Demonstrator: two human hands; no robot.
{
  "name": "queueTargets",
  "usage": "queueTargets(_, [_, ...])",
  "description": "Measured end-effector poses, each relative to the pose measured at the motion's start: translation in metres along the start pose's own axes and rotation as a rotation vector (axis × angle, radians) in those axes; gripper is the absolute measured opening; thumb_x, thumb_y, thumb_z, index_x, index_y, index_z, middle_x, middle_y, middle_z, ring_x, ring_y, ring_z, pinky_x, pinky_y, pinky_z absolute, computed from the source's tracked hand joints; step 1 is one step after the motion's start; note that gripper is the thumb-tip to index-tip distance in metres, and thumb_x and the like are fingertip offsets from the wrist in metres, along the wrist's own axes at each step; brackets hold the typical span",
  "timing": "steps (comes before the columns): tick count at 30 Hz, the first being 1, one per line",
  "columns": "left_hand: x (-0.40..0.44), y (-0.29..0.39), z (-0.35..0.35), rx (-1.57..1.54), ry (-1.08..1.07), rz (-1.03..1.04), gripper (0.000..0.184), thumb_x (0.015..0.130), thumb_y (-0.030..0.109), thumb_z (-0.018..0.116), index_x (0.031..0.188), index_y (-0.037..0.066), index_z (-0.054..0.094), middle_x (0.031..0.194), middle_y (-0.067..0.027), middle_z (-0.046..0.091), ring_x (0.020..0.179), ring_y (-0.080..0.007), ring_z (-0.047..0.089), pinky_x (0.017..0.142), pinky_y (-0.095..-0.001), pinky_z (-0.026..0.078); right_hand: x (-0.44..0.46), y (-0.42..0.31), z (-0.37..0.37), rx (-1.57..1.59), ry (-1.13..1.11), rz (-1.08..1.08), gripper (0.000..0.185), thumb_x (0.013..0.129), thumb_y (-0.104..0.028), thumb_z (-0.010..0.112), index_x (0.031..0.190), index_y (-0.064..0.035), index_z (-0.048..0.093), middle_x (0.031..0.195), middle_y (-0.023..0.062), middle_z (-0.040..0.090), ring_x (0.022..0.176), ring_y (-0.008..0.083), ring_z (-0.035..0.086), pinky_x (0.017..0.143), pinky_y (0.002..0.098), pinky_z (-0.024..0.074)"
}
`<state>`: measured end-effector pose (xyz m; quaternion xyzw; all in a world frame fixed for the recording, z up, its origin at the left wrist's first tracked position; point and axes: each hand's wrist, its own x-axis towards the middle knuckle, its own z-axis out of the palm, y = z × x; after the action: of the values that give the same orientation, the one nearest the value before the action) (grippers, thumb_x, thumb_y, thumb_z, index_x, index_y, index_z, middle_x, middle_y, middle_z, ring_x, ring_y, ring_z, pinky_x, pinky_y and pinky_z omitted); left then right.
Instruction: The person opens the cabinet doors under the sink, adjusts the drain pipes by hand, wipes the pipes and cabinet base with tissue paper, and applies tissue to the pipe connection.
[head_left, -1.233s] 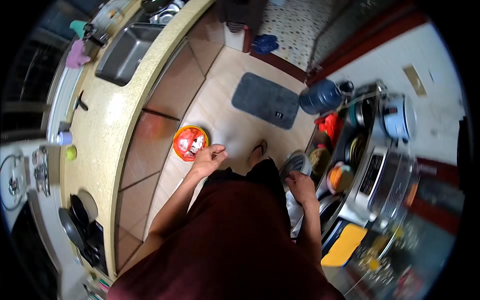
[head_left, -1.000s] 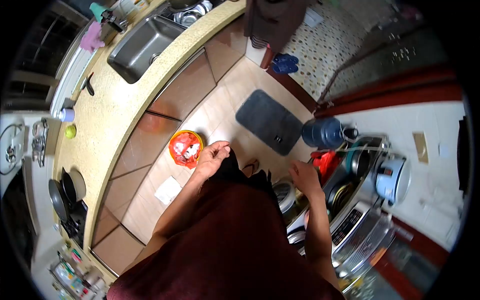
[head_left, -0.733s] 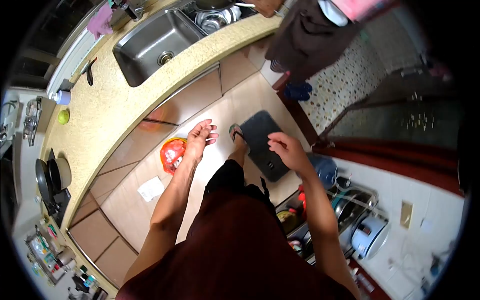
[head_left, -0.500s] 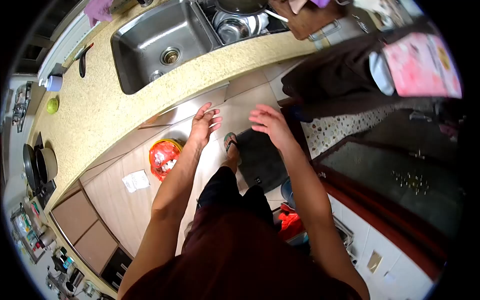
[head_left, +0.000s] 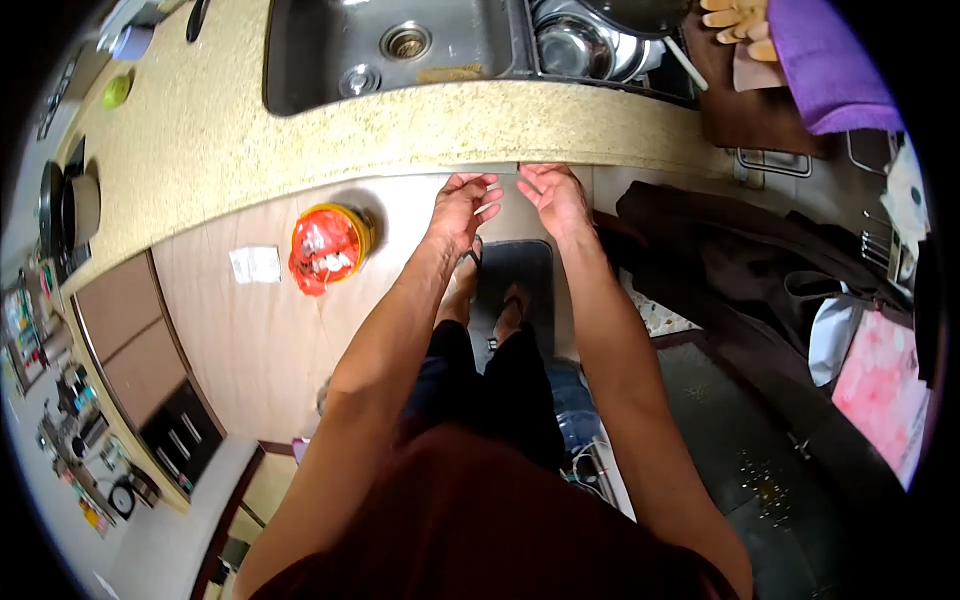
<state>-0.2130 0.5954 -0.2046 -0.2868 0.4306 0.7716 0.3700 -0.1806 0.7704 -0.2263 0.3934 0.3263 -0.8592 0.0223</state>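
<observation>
My left hand point(head_left: 466, 210) is at the front edge of the speckled counter point(head_left: 400, 140), its fingers apart and slightly curled. Close to its right, my right hand point(head_left: 555, 203) also has its fingers spread, with the fingertips by the underside of the counter edge. Neither hand shows an object in it. Whether the fingertips touch the cabinet front is hard to tell. Above them lies a steel sink point(head_left: 330, 50), with a dish rack holding metal bowls point(head_left: 575, 45) to its right.
On the floor at the left are a yellow bin with a red bag point(head_left: 328, 245) and a white paper point(head_left: 255, 264). My feet are on a dark mat point(head_left: 530, 265). Dark cloth point(head_left: 730, 250) hangs at the right. A cutting board point(head_left: 735, 105) is on the counter.
The view has turned toward the sink, and the counter is now nearer. Both hands have moved forward and closer together, up to the counter's front edge. Both feet now show on the mat.
</observation>
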Motion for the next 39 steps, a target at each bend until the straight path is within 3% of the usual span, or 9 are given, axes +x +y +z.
queueTargets(6, [-0.033, -0.046, -0.02, -0.004, 0.104, 0.06, 0.011, 0.088, -0.003, 0.045, 0.093, 0.006, 0.051, 0.102, -0.0128, 0.062, 0.09, -0.0233, 0.064, 0.077, -0.0351, 0.054, -0.037, 0.017, -0.057, -0.127, -0.114, 0.085, 0.01, 0.084, -0.01, 0.053, 0.089, -0.0021, 0.056, 0.1, 0.0144, 0.061, 0.106, 0.0324, 0.058, 0.09, 0.0436, 0.0459])
queueTargets(10, [-0.079, -0.087, -0.052, 0.024, 0.242, 0.101, 0.013, 0.087, -0.002, 0.047, 0.084, 0.01, 0.05, 0.079, -0.0055, 0.059, 0.079, -0.0184, 0.064, 0.071, -0.0316, 0.053, -0.077, 0.02, -0.119, -0.169, -0.173, 0.178, 0.015, 0.086, -0.012, 0.053, 0.094, -0.0007, 0.058, 0.103, 0.0141, 0.062, 0.105, 0.0325, 0.059, 0.088, 0.0423, 0.0473])
queueTargets(13, [-0.114, -0.117, -0.083, -0.002, 0.305, 0.213, 0.021, 0.088, -0.004, 0.044, 0.08, 0.012, 0.055, 0.075, 0.0001, 0.06, 0.068, -0.0108, 0.061, 0.06, -0.0243, 0.051, -0.111, 0.011, -0.161, -0.256, -0.187, 0.227, 0.019, 0.086, -0.012, 0.053, 0.101, -0.0006, 0.058, 0.105, 0.0134, 0.062, 0.102, 0.0329, 0.06, 0.087, 0.0424, 0.0481])
queueTargets(18, [-0.147, -0.157, -0.156, 0.005, 0.33, 0.337, 0.025, 0.084, -0.003, 0.047, 0.099, 0.011, 0.062, 0.089, -0.0004, 0.066, 0.08, -0.0121, 0.063, 0.078, -0.0311, 0.052, -0.155, -0.01, -0.208, -0.478, -0.131, 0.262, 0.027, 0.085, -0.007, 0.053, 0.111, 0.0002, 0.055, 0.106, 0.014, 0.062, 0.099, 0.033, 0.061, 0.085, 0.0435, 0.0506])
queueTargets(24, [-0.187, -0.158, -0.201, 0.015, 0.338, 0.389, 0.027, 0.086, -0.003, 0.043, 0.103, 0.006, 0.062, 0.094, -0.0019, 0.067, 0.081, -0.0105, 0.063, 0.076, -0.0283, 0.051, -0.188, -0.023, -0.237, -0.701, -0.01, 0.293, 0.029, 0.079, 0.0, 0.053, 0.108, 0.0023, 0.054, 0.102, 0.0175, 0.062, 0.09, 0.032, 0.065, 0.08, 0.044, 0.053])
queueTargets(25, [-0.191, -0.155, -0.201, -0.045, 0.367, 0.402, 0.027, 0.085, -0.007, 0.041, 0.098, 0.003, 0.063, 0.081, -0.0002, 0.064, 0.066, -0.0073, 0.056, 0.065, -0.0238, 0.048, -0.194, -0.025, -0.235, -0.772, 0.006, 0.292, 0.028, 0.079, 0.001, 0.052, 0.106, -0.0002, 0.056, 0.098, 0.0139, 0.063, 0.088, 0.0288, 0.065, 0.077, 0.0406, 0.0529])
queueTargets(31, [-0.204, -0.16, -0.237, 0.025, 0.355, 0.426, 0.024, 0.083, 0.001, 0.044, 0.096, 0.002, 0.064, 0.085, -0.0021, 0.066, 0.072, -0.0085, 0.058, 0.072, -0.0246, 0.047, -0.207, -0.026, -0.232, -0.94, 0.034, 0.279, 0.027, 0.079, 0.0, 0.054, 0.105, -0.0043, 0.06, 0.09, 0.0076, 0.064, 0.084, 0.0222, 0.066, 0.072, 0.0366, 0.0539])
queueTargets(34, [-0.21, -0.166, -0.243, -0.069, 0.389, 0.432, 0.03, 0.08, -0.008, 0.039, 0.094, -0.002, 0.065, 0.079, -0.0038, 0.065, 0.069, -0.0096, 0.057, 0.07, -0.0247, 0.048, -0.208, -0.029, -0.24, -0.958, 0.042, 0.282, 0.026, 0.081, -0.001, 0.054, 0.107, -0.0002, 0.057, 0.093, 0.0113, 0.064, 0.086, 0.0247, 0.067, 0.07, 0.0364, 0.056])
queueTargets(39, [-0.222, -0.165, -0.246, -0.165, 0.396, 0.421, 0.028, 0.081, 0.003, 0.043, 0.098, -0.002, 0.064, 0.078, -0.0029, 0.063, 0.069, -0.0104, 0.055, 0.071, -0.025, 0.045, -0.211, -0.025, -0.221, -0.966, 0.072, 0.295, 0.016, 0.087, -0.011, 0.056, 0.1, -0.0019, 0.057, 0.088, 0.0109, 0.064, 0.084, 0.0244, 0.068, 0.068, 0.036, 0.0568])
